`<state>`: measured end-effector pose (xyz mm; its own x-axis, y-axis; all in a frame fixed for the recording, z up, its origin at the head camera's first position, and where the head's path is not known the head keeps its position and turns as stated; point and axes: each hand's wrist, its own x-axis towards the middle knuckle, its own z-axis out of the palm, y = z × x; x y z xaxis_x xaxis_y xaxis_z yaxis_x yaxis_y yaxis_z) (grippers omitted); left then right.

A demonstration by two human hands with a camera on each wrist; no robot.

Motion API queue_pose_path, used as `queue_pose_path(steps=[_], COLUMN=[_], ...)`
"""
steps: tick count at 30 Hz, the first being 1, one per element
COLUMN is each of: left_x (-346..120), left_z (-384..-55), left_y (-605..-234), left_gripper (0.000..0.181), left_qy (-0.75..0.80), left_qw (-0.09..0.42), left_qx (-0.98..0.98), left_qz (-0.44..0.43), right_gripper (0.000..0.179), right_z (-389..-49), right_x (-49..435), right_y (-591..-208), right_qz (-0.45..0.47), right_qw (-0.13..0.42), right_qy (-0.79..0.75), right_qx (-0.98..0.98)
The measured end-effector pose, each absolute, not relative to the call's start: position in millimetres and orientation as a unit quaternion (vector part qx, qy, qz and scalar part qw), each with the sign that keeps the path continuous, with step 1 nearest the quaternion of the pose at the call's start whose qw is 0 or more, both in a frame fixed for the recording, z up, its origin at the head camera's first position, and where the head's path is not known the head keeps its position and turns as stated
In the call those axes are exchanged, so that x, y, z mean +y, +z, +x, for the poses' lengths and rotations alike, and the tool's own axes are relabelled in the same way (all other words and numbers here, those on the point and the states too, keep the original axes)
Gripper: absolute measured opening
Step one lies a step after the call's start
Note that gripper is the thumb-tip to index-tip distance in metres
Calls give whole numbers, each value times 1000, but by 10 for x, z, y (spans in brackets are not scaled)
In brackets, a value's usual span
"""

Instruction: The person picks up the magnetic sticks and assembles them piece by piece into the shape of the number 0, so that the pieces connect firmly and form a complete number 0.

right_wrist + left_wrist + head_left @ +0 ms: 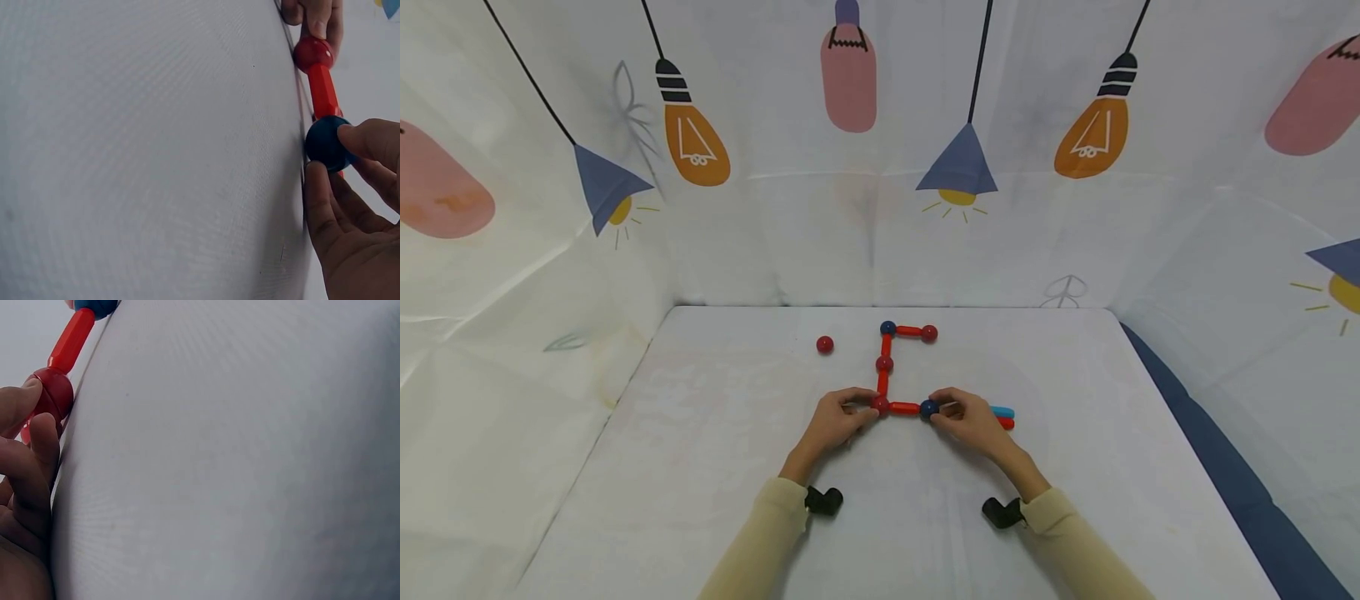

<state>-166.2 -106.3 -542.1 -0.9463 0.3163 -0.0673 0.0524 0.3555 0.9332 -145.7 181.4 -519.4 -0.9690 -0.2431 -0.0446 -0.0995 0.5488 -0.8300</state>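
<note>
A chain of red rods and balls lies on the white table. My left hand (pixel 838 422) pinches the red ball (pixel 881 405) at the chain's lower corner. From that ball a red rod (pixel 904 408) runs right to a dark blue ball (pixel 929 408), which my right hand (pixel 968 422) pinches between thumb and fingers; the right wrist view shows the blue ball (pixel 328 144) joined to the rod. Upward from the corner, red rods lead through a middle red ball (pixel 884 364) to another blue ball (pixel 888 328), then right to an end red ball (pixel 929 333).
A loose red ball (pixel 825 345) lies left of the chain. Beside my right hand, partly hidden by it, are a light blue rod (pixel 1003 412) and a loose red rod (pixel 1006 423). A printed white cloth (pixel 880 242) hangs behind the table (pixel 715 467).
</note>
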Motion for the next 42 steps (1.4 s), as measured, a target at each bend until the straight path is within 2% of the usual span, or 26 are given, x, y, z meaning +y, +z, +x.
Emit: queue_pose_path(steps=[18, 29, 42], left_x=[-1051, -1040, -1038], left_z=[-1654, -1647, -1652], left_y=[-5430, -5426, -5423], left_gripper=[30, 31, 31], left_qy=[541, 528, 524], left_qw=[110, 109, 109], left_qx=[825, 834, 836], left_qz=[118, 118, 121], right_gripper=[31, 36, 39], right_z=[-1454, -1507, -1504], right_x=[1835, 2193, 2501], right_y=[-5203, -4965, -4794], right_qz=[-105, -146, -129], right_qw=[51, -2, 20], right_qy=[-461, -417, -386], right_qx=[879, 897, 913])
